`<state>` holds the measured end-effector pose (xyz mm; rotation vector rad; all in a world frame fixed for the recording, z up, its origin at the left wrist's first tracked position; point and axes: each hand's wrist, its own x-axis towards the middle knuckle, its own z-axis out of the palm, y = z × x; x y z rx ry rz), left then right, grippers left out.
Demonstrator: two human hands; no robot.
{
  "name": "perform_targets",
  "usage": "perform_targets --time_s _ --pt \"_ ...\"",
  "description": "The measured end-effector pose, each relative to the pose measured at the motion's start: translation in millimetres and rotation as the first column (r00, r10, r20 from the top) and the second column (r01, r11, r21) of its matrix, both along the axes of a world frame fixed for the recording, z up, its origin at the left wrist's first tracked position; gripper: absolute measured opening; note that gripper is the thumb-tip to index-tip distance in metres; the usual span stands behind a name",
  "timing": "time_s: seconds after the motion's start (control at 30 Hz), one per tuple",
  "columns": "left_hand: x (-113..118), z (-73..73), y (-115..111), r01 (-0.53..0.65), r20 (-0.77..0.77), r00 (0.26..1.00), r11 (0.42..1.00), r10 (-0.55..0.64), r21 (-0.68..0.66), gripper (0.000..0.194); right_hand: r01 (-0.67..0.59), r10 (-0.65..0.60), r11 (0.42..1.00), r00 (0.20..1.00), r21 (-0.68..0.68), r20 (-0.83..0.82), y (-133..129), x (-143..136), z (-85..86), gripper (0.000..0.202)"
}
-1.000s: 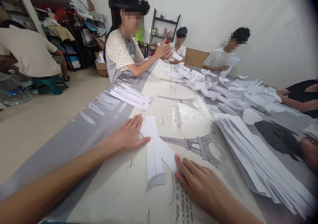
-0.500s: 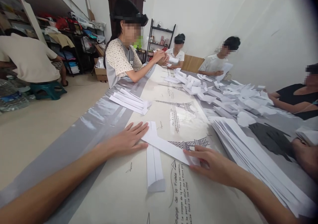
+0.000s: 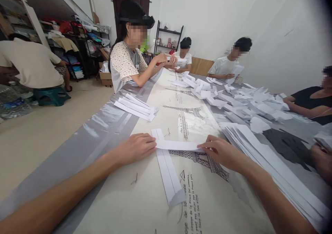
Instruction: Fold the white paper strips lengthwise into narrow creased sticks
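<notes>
A white paper strip (image 3: 178,145) lies crosswise between my hands, over a second strip (image 3: 168,175) that has a dark line along it and a folded lower end. At the left end of the crosswise strip, my left hand (image 3: 138,146) has its fingers together, pinching or pressing the paper. My right hand (image 3: 214,149) pinches the strip's right end between thumb and fingers. Both strips are over a cream table runner (image 3: 119,196) printed with towers and writing.
Folded strips (image 3: 135,106) lie beyond my left hand. To the right are a stack of long papers (image 3: 269,168), a dark flat piece (image 3: 285,145) and a heap of folded papers (image 3: 254,102). Several people sit around the table; a person's hand (image 3: 321,161) is at the right edge.
My right hand has lifted and moved away, swinging the crosswise strip's right end upward to nearly level. My left hand's spread fingers have drawn together, and the lower strip has tilted, its bottom end shifting right.
</notes>
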<state>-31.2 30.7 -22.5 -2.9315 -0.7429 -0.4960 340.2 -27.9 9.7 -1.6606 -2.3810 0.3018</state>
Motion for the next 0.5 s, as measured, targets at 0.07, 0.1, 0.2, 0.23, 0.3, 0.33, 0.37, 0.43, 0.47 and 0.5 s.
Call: perform_targets --time_s 0.07,0.1,0.2,0.23,0.3,0.33,0.37,0.43,0.47,0.5 --pt "1.8 1.6 -2.1 -0.033 0.049 0.998 0.998 0.031 0.047 0.043 0.169 -0.162 0.982 0.983 0.086 -0.084 6.4 -8.2 1.6 0.04" --pt "3.3 2.2 -4.1 -0.058 0.075 0.996 0.995 0.052 0.081 0.043 0.261 -0.242 0.96 0.955 0.099 -0.17 8.4 -15.2 2.0 0.045" --pt "13.8 4.1 -18.0 -0.079 0.159 0.986 0.976 0.047 0.202 0.039 0.34 -0.358 0.931 0.779 -0.132 -0.515 9.8 -46.8 -2.6 0.059" --pt "19.4 5.0 -25.5 -0.047 0.176 0.984 0.972 0.006 0.228 0.035 0.284 -0.37 0.929 0.713 -0.237 -0.596 9.4 -59.0 -6.6 0.061" --pt "31.7 7.0 -42.6 0.043 0.186 0.979 0.975 -0.085 0.217 0.03 0.241 -0.386 0.922 0.624 -0.303 -0.679 8.2 -81.2 -17.0 0.058" --pt "37.1 8.0 -50.7 0.115 0.187 0.97 0.974 -0.152 0.197 0.028 0.237 -0.387 0.921 0.617 -0.308 -0.685 7.8 -89.3 -22.2 0.057" --pt "41.2 8.8 -57.3 0.171 0.214 0.956 0.973 -0.202 0.153 0.03 0.245 -0.386 0.922 0.61 -0.298 -0.692 7.6 -94.5 -26.4 0.057" --pt "44.4 9.5 -63.7 0.281 0.302 0.913 0.959 -0.275 0.026 0.04 0.238 -0.354 0.935 0.615 -0.262 -0.705 7.8 -95.3 -30.1 0.062" --pt "43.4 9.3 -63.1 0.288 0.338 0.904 0.957 -0.263 -0.026 0.04 0.227 -0.331 0.943 0.616 -0.242 -0.715 8.1 -91.5 -29.1 0.065" --pt "41.1 8.8 -60.2 0.275 0.367 0.901 0.959 -0.233 -0.064 0.038 0.214 -0.311 0.95 0.617 -0.227 -0.723 8.3 -85.6 -26.4 0.067"
